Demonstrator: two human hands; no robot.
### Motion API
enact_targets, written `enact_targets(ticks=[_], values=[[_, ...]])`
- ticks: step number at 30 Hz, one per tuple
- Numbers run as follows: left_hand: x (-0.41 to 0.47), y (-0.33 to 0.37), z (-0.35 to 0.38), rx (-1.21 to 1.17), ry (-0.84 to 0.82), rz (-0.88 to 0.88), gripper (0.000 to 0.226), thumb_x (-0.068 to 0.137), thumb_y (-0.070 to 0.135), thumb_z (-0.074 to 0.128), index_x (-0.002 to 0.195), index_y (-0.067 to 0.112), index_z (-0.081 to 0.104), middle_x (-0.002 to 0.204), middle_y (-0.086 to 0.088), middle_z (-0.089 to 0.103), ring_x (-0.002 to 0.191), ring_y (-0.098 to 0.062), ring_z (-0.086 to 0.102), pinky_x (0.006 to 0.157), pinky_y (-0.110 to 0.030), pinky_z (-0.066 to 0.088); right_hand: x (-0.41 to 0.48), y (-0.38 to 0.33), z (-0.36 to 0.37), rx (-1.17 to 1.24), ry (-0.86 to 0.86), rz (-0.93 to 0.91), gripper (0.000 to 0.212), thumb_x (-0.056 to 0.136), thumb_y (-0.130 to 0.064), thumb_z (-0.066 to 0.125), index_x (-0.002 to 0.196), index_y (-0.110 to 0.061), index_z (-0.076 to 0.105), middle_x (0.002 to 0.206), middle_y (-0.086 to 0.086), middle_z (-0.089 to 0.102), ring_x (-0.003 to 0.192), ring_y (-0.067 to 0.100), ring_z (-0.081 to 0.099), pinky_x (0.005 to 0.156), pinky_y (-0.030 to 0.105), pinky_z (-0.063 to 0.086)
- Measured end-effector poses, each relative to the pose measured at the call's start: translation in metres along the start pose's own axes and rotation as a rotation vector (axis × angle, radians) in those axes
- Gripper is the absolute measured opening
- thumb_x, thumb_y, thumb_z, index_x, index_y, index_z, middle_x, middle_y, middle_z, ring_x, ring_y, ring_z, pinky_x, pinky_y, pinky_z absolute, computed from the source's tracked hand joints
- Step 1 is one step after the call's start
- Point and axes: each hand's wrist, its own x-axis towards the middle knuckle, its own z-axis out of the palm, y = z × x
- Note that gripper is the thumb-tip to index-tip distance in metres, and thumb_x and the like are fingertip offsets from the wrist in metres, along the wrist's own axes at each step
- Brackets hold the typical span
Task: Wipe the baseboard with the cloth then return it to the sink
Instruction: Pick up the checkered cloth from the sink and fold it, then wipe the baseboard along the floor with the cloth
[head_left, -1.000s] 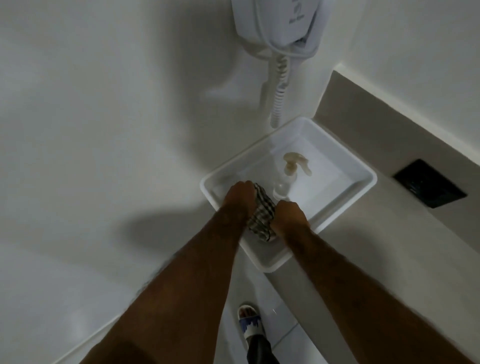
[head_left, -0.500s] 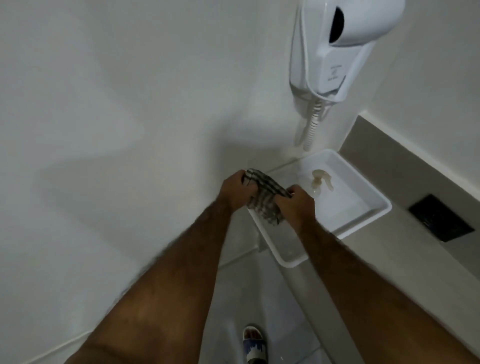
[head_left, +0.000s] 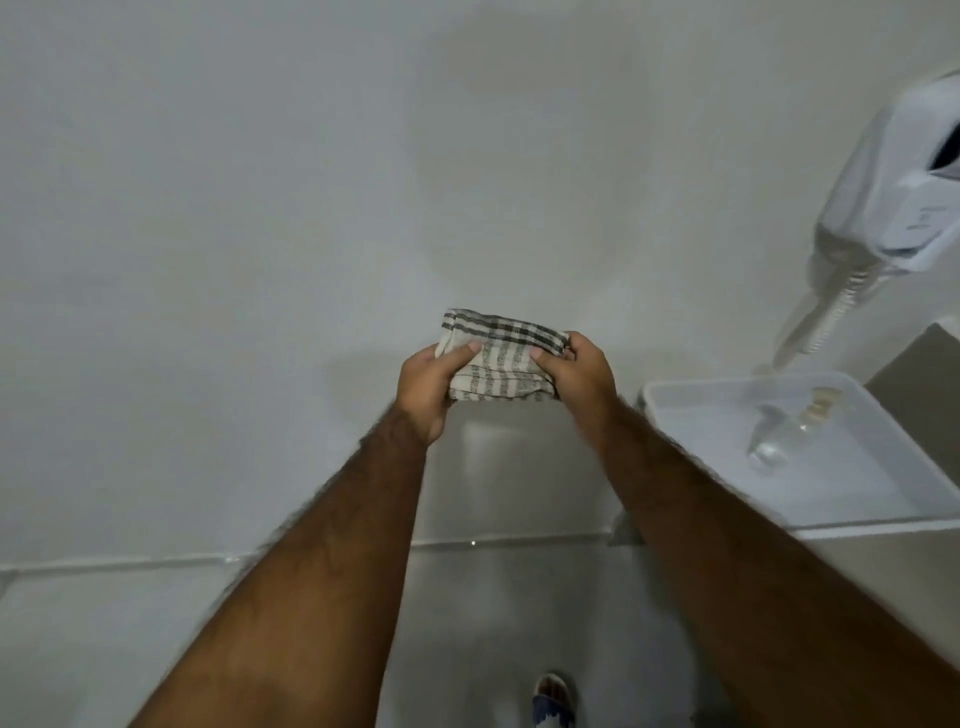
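Both my left hand (head_left: 423, 387) and right hand (head_left: 582, 379) are pinching the soft, light, folded cloth (head_left: 501, 358) by its ends, left of the sink (head_left: 675, 397).

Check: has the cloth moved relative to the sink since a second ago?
Yes. The cloth was over the sink; it's now clear of it, to its left.

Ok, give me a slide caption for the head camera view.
Both hands, left and right, hold a folded striped cloth before the wall, sink at right.
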Motion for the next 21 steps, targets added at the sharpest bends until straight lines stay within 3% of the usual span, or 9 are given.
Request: enact_targets(ticks=[3,6,10,14,21], values=[[-0.012,-0.019,-0.055,-0.189,0.060,-0.051,0.040,0.092,0.010,0.073,0.129,-0.003,0.067,0.115,-0.020,0.076,0.098,-0.030,0.076,0.082,-0.040,0.064,-0.007,0.028,0.053,0.018,-0.103,0.053,0.024,0.092,-0.013,0.078,0.115,-0.008,0.071,0.108,0.012,0.080,0.101,0.036,0.078,0.086,0.060,0.064],[-0.014,-0.062,-0.109,-0.286,0.131,-0.076,0.047,0.094,0.015,0.071,0.139,0.003,0.060,0.129,-0.021,0.070,0.113,-0.033,0.069,0.103,-0.051,0.053,-0.009,0.077,0.095,0.020,-0.163,0.128,0.019,0.092,-0.018,0.078,0.109,-0.016,0.071,0.108,0.008,0.080,0.101,0.030,0.078,0.089,0.059,0.064],[0.003,-0.157,-0.176,-0.422,0.270,-0.091,0.043,0.096,0.007,0.066,0.138,0.003,0.061,0.134,-0.020,0.067,0.124,-0.034,0.064,0.114,-0.048,0.046,-0.002,0.178,0.139,0.039,-0.208,0.230,0.013,0.097,-0.009,0.076,0.101,-0.020,0.070,0.110,0.013,0.079,0.105,0.033,0.076,0.095,0.059,0.061],[0.035,-0.278,-0.236,-0.526,0.366,-0.153,0.047,0.095,0.006,0.068,0.140,-0.004,0.058,0.141,-0.025,0.063,0.137,-0.037,0.056,0.122,-0.046,0.036,0.015,0.314,0.170,-0.002,-0.283,0.277,0.014,0.093,-0.014,0.078,0.101,-0.023,0.070,0.108,0.008,0.080,0.103,0.030,0.077,0.097,0.060,0.060],[0.087,-0.478,-0.323,-0.553,0.465,-0.211,0.047,0.098,0.005,0.063,0.143,-0.001,0.054,0.138,-0.026,0.065,0.126,-0.039,0.065,0.099,-0.050,0.057,0.040,0.545,0.193,-0.129,-0.320,0.316,0.023,0.098,-0.005,0.077,0.092,-0.026,0.069,0.102,0.007,0.079,0.099,0.030,0.077,0.092,0.052,0.064]])
